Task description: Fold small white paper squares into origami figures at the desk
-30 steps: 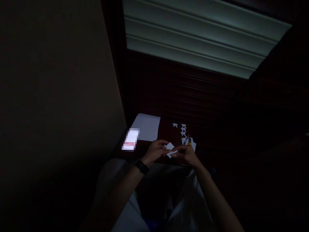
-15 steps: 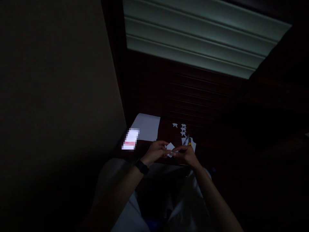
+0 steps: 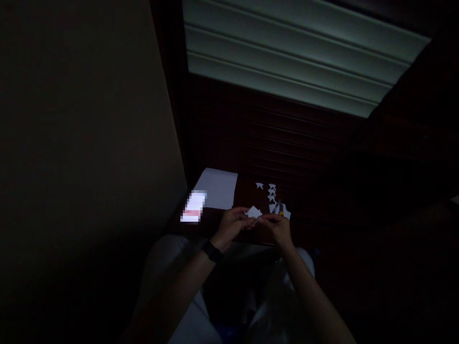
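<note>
A small folded piece of white paper (image 3: pixel 255 211) is held up between both hands above the dark table's near edge. My left hand (image 3: pixel 233 224), with a black watch on its wrist, pinches the paper's left side. At its lower right, the fingers of my right hand (image 3: pixel 278 226) are closed on the paper's edge. Just beyond my right hand lie white paper pieces (image 3: pixel 287 214) with a cutter (image 3: pixel 281 209) that has a yellow part, and a thin pointed tool (image 3: pixel 276 206). Several small folded paper shapes (image 3: pixel 271 191) sit farther back in a column, one more (image 3: pixel 259 185) to their left.
A large white sheet (image 3: pixel 218 188) lies on the dark table (image 3: pixel 247 191) at the left. A bright, pixelated phone-like screen (image 3: pixel 194 206) overlaps its near left corner. A plain wall (image 3: pixel 89 105) rises at the left, and pale slats (image 3: pixel 287 57) are behind. The person's knees are below the table edge.
The held paper has tilted and looks flatter. My right hand has turned slightly, its fingers now at the paper's lower right edge. The things on the table have not moved.
</note>
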Demonstrator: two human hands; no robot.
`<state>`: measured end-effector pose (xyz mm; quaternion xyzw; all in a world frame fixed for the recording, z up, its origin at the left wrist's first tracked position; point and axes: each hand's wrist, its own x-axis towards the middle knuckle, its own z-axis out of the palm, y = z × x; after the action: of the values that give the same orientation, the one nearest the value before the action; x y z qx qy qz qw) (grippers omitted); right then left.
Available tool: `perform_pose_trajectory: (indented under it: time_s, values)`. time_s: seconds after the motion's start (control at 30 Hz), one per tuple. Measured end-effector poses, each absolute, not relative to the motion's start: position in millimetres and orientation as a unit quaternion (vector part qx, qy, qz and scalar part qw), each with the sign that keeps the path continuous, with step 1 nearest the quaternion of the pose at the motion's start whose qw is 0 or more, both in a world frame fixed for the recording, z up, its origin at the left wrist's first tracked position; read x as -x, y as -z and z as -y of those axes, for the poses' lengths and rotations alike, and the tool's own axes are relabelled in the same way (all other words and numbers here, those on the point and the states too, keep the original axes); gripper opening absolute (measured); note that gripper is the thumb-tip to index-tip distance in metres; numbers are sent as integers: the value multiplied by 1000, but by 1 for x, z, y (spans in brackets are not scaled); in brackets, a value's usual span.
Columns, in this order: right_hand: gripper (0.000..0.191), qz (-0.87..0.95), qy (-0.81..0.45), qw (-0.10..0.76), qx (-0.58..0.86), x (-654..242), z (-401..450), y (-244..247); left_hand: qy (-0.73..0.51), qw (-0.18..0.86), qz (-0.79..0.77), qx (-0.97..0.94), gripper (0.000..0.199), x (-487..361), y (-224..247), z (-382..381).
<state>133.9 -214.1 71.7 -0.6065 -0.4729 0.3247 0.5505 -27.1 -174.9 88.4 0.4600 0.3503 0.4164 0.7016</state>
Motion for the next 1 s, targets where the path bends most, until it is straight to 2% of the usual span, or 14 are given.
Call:
perform_pose_trajectory:
  time_s: [0.1, 0.33, 0.67, 0.87, 1.0]
  values:
    - [22, 471, -314, 552, 613, -132, 214, -73, -412, 694, -350, -475, 45, 28, -90, 175]
    - [18, 502, -306, 539, 604, -129, 219, -84, -408, 595, -349, -598, 47, 30, -89, 174]
    - [19, 479, -268, 568, 613, -126, 217, -82, -407, 672, -306, -537, 32, 30, -101, 181]
    - [17, 481, -276, 577, 600, -127, 217, -86, -428, 578, -296, -628, 25, 30, -99, 182]
    - [19, 483, -312, 578, 579, -128, 219, -92, -447, 559, -304, -628, 20, 29, -93, 179]
